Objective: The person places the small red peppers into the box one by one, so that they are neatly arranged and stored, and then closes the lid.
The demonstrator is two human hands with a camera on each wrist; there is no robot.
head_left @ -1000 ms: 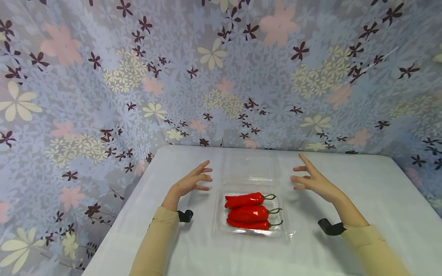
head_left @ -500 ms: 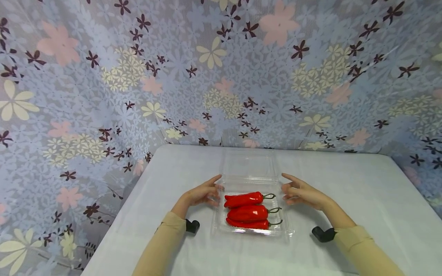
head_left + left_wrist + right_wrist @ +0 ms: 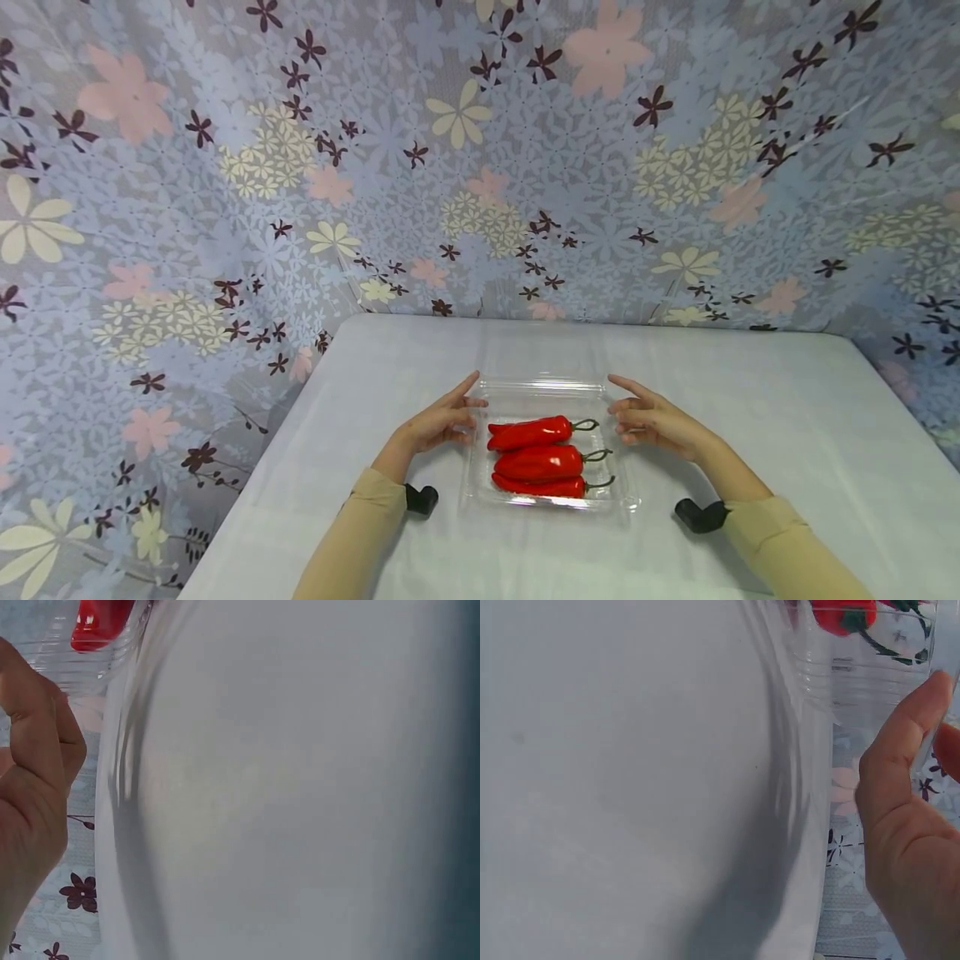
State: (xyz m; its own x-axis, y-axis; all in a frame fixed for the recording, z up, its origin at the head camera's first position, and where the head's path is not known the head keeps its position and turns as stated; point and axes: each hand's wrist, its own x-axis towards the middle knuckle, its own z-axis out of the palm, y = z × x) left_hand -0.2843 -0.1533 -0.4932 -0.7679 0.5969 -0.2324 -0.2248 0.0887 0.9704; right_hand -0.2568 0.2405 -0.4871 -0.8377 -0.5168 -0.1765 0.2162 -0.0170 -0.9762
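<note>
Red chili peppers (image 3: pixel 536 462) with green stems lie side by side in a clear plastic clamshell container (image 3: pixel 487 499). The hinged lid (image 3: pixel 540 386) is raised off the table at the back and seen nearly edge-on. My left hand (image 3: pixel 435 423) pinches the lid's left edge; in the left wrist view its thumb and bent fingers (image 3: pixel 34 727) meet the ribbed plastic. My right hand (image 3: pixel 663 423) holds the right edge, and the right wrist view shows the clear rim between thumb and finger. The peppers' far parts are cut off in both wrist views.
A white-covered table (image 3: pixel 787 417) lies under the container. Behind it hangs a flowered curtain (image 3: pixel 480 167). Black wrist-camera mounts (image 3: pixel 422 500) stick out inward from both sleeves.
Both hands have moved inward and down to the container's sides. The lid, flat on the table behind the container before, now stands lifted between them. The peppers have stayed in place.
</note>
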